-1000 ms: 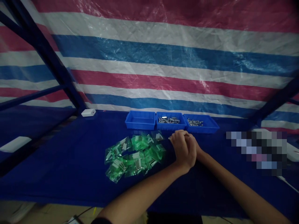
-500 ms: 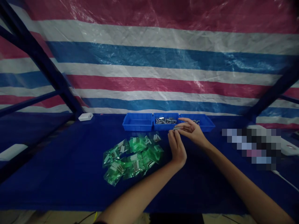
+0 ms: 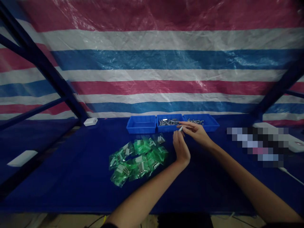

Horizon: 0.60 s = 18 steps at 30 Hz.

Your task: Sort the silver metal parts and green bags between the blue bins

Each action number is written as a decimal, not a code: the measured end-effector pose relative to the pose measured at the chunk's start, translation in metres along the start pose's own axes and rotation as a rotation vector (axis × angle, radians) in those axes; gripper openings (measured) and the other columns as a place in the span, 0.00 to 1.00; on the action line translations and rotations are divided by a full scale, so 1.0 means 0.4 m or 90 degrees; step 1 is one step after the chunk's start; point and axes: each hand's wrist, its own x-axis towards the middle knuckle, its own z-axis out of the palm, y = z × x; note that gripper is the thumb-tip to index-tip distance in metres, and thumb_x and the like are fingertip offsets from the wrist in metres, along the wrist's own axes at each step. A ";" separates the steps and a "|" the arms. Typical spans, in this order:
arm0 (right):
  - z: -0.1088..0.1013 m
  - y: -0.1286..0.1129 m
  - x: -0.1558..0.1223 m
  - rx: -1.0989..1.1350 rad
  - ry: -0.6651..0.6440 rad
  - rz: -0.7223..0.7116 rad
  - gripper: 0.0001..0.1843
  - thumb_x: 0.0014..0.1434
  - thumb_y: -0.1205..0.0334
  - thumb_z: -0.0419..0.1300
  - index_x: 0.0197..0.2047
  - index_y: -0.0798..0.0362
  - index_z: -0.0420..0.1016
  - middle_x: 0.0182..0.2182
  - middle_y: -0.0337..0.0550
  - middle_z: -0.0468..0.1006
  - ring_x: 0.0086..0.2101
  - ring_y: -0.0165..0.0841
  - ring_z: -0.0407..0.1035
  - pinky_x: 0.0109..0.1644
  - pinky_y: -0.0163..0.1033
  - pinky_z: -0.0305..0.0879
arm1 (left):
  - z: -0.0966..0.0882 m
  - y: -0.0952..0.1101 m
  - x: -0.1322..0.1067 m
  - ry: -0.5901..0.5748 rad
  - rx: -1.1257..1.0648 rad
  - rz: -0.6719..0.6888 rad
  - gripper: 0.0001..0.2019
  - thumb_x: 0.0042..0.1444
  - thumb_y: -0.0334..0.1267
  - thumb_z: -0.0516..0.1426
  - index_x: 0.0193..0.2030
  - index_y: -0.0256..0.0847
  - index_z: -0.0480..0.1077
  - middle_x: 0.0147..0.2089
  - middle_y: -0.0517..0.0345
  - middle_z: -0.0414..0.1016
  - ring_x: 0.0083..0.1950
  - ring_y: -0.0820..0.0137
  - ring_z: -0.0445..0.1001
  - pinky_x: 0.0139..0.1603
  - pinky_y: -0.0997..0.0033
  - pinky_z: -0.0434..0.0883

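Head: pale piece (image 3: 180, 129) slants lengthwise up rightward.

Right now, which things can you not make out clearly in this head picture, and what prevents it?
Head view:
Small, slim, pale piece between the left hand and the right hand: too small, partly covered; which hand grips it is unclear.
Silvery metal pieces in the middle blue plastic bin: too small and heaped to count.
Transparent green plastic packets: overlap hides their number.
White object at right: pixelation covers part.
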 end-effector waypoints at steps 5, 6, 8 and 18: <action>-0.003 0.013 0.001 -0.044 0.069 0.025 0.20 0.47 0.46 0.63 0.38 0.51 0.78 0.32 0.44 0.80 0.34 0.37 0.74 0.40 0.43 0.71 | 0.002 0.012 -0.010 -0.029 -0.009 0.034 0.15 0.63 0.43 0.38 0.28 0.42 0.54 0.31 0.59 0.62 0.34 0.72 0.63 0.38 0.72 0.62; -0.004 0.017 0.002 -0.046 0.091 0.027 0.19 0.46 0.46 0.64 0.36 0.52 0.79 0.32 0.45 0.80 0.34 0.38 0.74 0.39 0.43 0.71 | 0.002 0.011 -0.012 -0.046 0.005 0.043 0.16 0.63 0.43 0.37 0.27 0.42 0.54 0.29 0.60 0.61 0.33 0.72 0.62 0.37 0.71 0.62; -0.008 0.027 0.003 -0.050 0.130 0.023 0.19 0.44 0.47 0.65 0.33 0.53 0.78 0.30 0.45 0.80 0.33 0.38 0.74 0.38 0.42 0.72 | 0.002 0.007 -0.016 -0.085 0.055 0.074 0.18 0.63 0.42 0.34 0.25 0.42 0.52 0.26 0.61 0.59 0.31 0.72 0.61 0.36 0.70 0.61; -0.017 0.045 0.014 -0.011 0.054 -0.004 0.29 0.51 0.46 0.60 0.54 0.49 0.66 0.46 0.48 0.76 0.43 0.38 0.72 0.39 0.39 0.70 | -0.016 -0.006 -0.075 -0.348 0.313 0.582 0.07 0.51 0.38 0.48 0.30 0.41 0.64 0.30 0.58 0.70 0.38 0.70 0.66 0.46 0.64 0.58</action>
